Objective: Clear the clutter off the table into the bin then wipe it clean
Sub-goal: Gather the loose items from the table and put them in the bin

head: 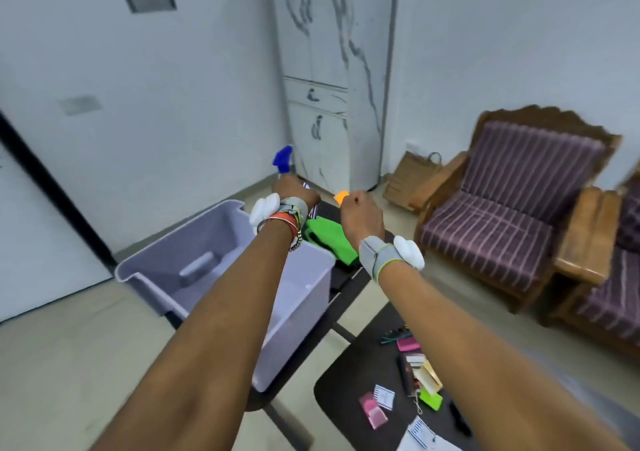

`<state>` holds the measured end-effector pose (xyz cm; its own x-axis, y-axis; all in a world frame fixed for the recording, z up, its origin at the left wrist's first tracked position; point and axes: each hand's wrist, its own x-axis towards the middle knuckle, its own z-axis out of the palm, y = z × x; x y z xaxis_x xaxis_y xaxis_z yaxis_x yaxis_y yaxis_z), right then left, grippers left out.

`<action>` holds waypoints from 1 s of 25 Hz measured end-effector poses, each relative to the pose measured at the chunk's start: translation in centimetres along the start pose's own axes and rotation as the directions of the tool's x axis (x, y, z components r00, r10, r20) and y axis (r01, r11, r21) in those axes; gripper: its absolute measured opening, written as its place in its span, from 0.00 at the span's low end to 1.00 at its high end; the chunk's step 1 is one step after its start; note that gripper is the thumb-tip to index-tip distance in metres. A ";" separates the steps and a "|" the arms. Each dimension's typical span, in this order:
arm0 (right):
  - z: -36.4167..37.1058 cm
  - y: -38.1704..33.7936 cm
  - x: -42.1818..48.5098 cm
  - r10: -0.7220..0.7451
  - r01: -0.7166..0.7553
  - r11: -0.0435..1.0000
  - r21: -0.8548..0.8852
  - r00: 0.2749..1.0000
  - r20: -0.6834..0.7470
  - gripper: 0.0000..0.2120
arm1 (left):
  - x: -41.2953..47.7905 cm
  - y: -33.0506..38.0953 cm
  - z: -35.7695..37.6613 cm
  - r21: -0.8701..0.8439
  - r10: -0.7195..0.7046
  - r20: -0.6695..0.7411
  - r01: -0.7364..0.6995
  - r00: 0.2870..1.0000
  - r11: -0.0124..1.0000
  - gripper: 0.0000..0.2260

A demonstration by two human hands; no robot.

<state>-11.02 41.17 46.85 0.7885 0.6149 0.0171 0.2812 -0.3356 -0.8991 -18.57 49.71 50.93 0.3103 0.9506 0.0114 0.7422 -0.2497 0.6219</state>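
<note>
Head view: the left hand (298, 192) has its grip curled round a spray bottle (283, 160) with a blue head, raised above the lavender bin (194, 267). The right hand (360, 216) — grip closed on an orange object (341, 197) — hangs over a green cloth (329, 239). Clutter (415, 374) lies scattered on the dark bench (341, 384), near the bin.

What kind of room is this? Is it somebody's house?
Most likely a living room in a home. There is a wooden armchair with striped purple cushions, a tall marble-patterned cupboard in the corner, and a low dark table with small clutter on it.
</note>
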 end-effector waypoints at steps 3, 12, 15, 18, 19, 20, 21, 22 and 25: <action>5.7 -1.8 0.1 -0.118 0.138 0.983 -0.121 0.980 0.163 0.13 | 2.9 -5.3 -1.4 0.075 -0.117 -0.014 0.118 0.993 0.990 0.11; 16.8 2.1 1.2 -0.019 0.371 0.723 -0.583 0.854 0.519 0.16 | 6.7 -16.9 3.4 0.170 -0.325 0.054 0.312 0.944 0.935 0.17; 18.0 3.2 1.7 0.037 0.400 0.718 -0.569 0.795 0.606 0.15 | 7.5 -18.1 4.7 0.169 -0.360 0.086 0.342 0.929 0.924 0.18; 17.2 2.6 1.8 -0.047 0.371 0.832 -0.413 0.789 0.613 0.17 | 8.6 -17.5 4.2 0.123 -0.397 0.103 0.384 0.912 0.915 0.20; 16.7 2.1 1.9 -0.073 0.320 0.884 -0.342 0.815 0.575 0.15 | 9.0 -16.8 3.7 0.098 -0.392 0.099 0.383 0.915 0.919 0.21; 16.2 1.7 1.9 -0.086 0.252 0.933 -0.255 0.847 0.525 0.13 | 9.3 -16.1 3.2 0.068 -0.376 0.078 0.371 0.923 0.926 0.21; 15.4 1.1 1.9 -0.090 0.185 0.970 -0.160 0.877 0.472 0.12 | 9.4 -15.3 2.6 0.038 -0.342 0.050 0.341 0.938 0.939 0.21; 14.6 0.6 1.7 -0.090 0.132 0.989 -0.071 0.902 0.423 0.11 | 9.4 -14.5 2.2 -0.005 -0.301 0.023 0.302 0.953 0.953 0.19; 11.3 -0.5 1.5 -0.068 0.028 0.989 0.143 0.958 0.279 0.11 | 8.0 -10.8 1.4 -0.153 -0.137 -0.023 0.132 0.990 0.979 0.10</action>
<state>-16.13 50.33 42.40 0.5832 0.8111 -0.0447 0.2223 -0.2123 -0.9516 -23.28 59.76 43.22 0.1919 0.9798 -0.0561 0.6767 -0.0907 0.7306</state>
